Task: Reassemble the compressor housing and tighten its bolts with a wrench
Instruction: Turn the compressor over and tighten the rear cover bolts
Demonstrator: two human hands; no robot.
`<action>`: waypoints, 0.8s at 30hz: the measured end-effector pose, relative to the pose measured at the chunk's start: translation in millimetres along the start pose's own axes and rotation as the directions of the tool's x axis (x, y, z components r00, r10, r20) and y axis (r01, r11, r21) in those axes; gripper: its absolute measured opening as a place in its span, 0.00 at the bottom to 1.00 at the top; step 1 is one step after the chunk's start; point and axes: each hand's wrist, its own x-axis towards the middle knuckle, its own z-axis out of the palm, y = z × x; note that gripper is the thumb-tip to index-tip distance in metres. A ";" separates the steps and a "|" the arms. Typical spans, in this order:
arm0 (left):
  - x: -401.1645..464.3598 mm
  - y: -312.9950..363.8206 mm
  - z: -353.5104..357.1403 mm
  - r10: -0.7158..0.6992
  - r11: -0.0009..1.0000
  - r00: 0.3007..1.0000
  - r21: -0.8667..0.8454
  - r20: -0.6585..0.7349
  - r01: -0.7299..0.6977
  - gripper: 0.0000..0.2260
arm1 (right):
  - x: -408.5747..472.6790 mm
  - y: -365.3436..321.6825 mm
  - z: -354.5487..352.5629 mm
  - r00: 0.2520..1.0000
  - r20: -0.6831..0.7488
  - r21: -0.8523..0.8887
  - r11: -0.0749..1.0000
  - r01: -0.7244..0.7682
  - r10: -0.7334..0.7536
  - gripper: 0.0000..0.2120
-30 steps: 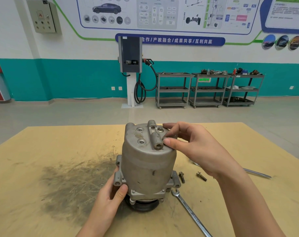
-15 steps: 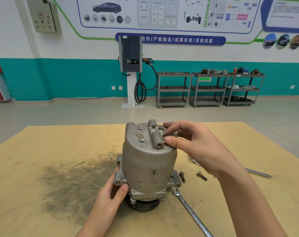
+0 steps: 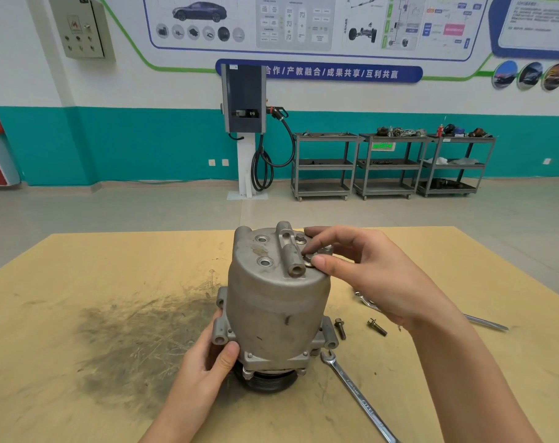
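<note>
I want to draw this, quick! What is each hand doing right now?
Left hand: grips the lower mounting ear of the compressor housing, thumb curled round it.
Right hand: pinches a bolt on top of the housing.

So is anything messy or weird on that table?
Yes: a dark, scratchy smudge stains the table left of the compressor. Two bolts lie loose beside it, not screwed in. Nothing looks broken or spilled.

Matt grey cast-metal compressor housing (image 3: pixel 278 302), shiny polished steel wrench (image 3: pixel 355 391), dull dark bolts (image 3: pixel 340 328), scuffed, smudged wooden table (image 3: pixel 96 282)
</note>
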 end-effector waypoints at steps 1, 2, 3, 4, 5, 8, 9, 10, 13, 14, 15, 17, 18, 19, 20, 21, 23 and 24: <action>0.0 -0.5 0.0 0.000 1.000 1.000 -0.002 0.002 0.000 0.55 | 0.3 0.2 1.0 1.000 -0.015 0.002 1.000 -0.001 0.001 0.07; 0.1 -1.0 0.0 -0.001 1.000 1.000 -0.001 0.003 0.001 0.55 | 0.7 0.4 2.4 0.999 -0.035 0.002 1.000 -0.003 0.003 0.06; 0.0 -1.2 0.0 -0.001 1.000 1.000 0.000 0.004 0.001 0.55 | 1.2 0.3 3.7 0.999 -0.054 -0.007 1.000 -0.004 0.004 0.05; -0.1 -1.3 -0.1 -0.001 1.000 1.000 0.001 0.003 0.001 0.55 | 1.6 0.1 4.7 0.998 -0.068 -0.020 1.000 -0.004 0.002 0.05; 0.0 -1.7 -0.1 0.000 1.000 1.000 0.002 0.002 0.000 0.55 | 1.9 0.2 4.8 0.997 -0.073 -0.027 1.000 -0.002 0.000 0.05; 0.4 -2.7 -0.4 0.000 1.000 1.000 -0.001 -0.004 0.000 0.55 | 0.9 -0.7 1.3 1.000 -0.024 0.031 1.000 -0.001 0.002 0.05; 0.6 -2.6 -0.2 0.001 1.000 1.000 -0.001 -0.004 -0.001 0.55 | 0.3 -0.9 0.0 1.000 -0.005 0.048 0.999 -0.004 0.005 0.07; 0.8 -2.7 0.1 0.003 1.000 1.000 0.000 -0.003 -0.003 0.55 | -0.2 -1.1 -0.9 1.000 0.004 0.053 0.999 -0.007 0.007 0.08; 0.9 -2.7 0.4 0.004 1.000 1.000 -0.003 -0.001 -0.004 0.55 | 0.5 -1.3 0.7 1.000 -0.016 0.023 1.000 -0.009 0.010 0.07; 0.8 -2.7 0.2 0.005 1.000 1.000 -0.003 -0.002 -0.005 0.54 | 1.2 -1.5 2.2 0.999 -0.033 0.005 1.000 -0.009 0.009 0.05; 0.8 -2.6 0.1 0.006 1.000 1.000 -0.002 -0.005 -0.006 0.54 | 2.0 -1.4 3.7 0.999 -0.049 -0.012 1.000 -0.010 0.009 0.05; 0.9 -2.9 -0.1 0.003 1.000 1.000 -0.004 -0.008 -0.003 0.54 | 2.4 -1.1 4.4 0.998 -0.059 -0.020 1.000 -0.009 0.008 0.05; 1.0 -3.1 -0.2 -0.001 1.000 1.000 -0.006 -0.008 0.001 0.54 | 2.0 -1.1 3.4 0.999 -0.048 -0.002 1.000 -0.007 0.007 0.04; 0.9 -3.5 -0.4 -0.004 1.000 1.000 -0.006 -0.007 0.004 0.54 | 1.3 -1.3 2.0 1.000 -0.026 0.024 1.000 -0.007 0.008 0.04; 0.8 -3.9 -0.6 -0.005 1.000 1.000 -0.005 -0.006 0.005 0.54 | 0.4 -1.4 0.7 1.000 -0.003 0.043 0.999 -0.010 0.010 0.05; 0.6 -4.1 -0.8 -0.006 1.000 1.000 -0.003 -0.006 0.006 0.55 | -0.3 -1.5 -0.4 1.000 0.012 0.048 0.999 -0.014 0.014 0.07; 0.5 -4.2 -1.3 -0.002 1.000 1.000 0.005 -0.006 0.002 0.55 | -0.4 -1.5 -0.7 1.000 0.010 0.035 0.999 -0.015 0.015 0.08; 0.5 -4.2 -1.5 -0.001 1.000 1.000 0.010 -0.005 0.001 0.56 | -0.2 -1.5 0.2 1.000 0.000 0.028 1.000 -0.013 0.013 0.07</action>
